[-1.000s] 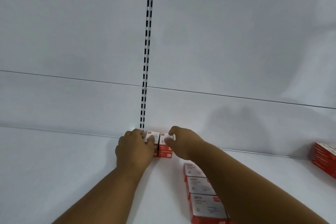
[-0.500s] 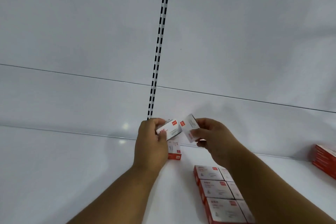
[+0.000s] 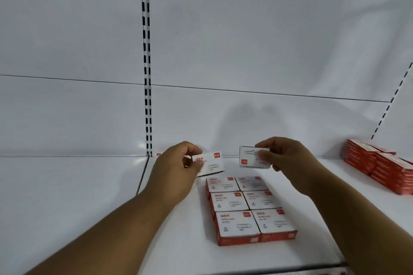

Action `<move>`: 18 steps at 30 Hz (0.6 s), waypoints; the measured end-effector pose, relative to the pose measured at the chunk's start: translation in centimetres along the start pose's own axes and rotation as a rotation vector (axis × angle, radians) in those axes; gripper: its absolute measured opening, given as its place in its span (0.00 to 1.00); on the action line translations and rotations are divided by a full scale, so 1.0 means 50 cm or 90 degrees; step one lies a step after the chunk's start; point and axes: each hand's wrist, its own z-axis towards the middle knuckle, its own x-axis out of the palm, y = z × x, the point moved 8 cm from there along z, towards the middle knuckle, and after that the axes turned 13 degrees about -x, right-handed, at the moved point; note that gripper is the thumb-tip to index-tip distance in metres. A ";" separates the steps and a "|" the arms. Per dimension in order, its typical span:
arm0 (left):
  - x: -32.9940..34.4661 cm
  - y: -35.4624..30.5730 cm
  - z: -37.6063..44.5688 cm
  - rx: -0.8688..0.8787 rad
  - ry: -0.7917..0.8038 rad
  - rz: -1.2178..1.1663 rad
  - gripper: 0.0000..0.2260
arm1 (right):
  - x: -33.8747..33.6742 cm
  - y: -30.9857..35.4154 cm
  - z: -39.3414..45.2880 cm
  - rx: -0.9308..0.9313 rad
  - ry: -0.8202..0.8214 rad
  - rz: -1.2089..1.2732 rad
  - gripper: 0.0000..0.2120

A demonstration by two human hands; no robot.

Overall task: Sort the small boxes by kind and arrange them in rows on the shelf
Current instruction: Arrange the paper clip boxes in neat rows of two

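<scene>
White-topped, red-sided small boxes [image 3: 250,210] on a white shelf [image 3: 67,196].

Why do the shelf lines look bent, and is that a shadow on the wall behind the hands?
Head view: the wide-angle lens bows the back-panel seam and tilts the slotted upright. Soft grey shadows fall on the panel above the left hand and right hand. The print on both held boxes is slightly blurred, and a faint glare spot sits by the upright's foot.

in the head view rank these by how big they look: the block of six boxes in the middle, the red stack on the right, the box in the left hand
1. Block of six boxes, largest, though nearest the camera.
2. Red stack, partly cut off by the frame edge.
3. Box in the left hand, clearly smallest.
</scene>
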 end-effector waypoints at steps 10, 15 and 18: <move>0.061 -0.030 0.022 0.033 0.010 0.225 0.04 | 0.046 -0.058 0.043 0.002 0.115 -0.120 0.05; 0.083 -0.020 0.038 -0.009 0.028 0.266 0.04 | 0.073 -0.044 0.066 -0.015 0.253 -0.236 0.09; 0.087 -0.036 0.031 0.042 -0.028 0.357 0.09 | 0.083 -0.050 0.070 -0.038 0.286 -0.283 0.10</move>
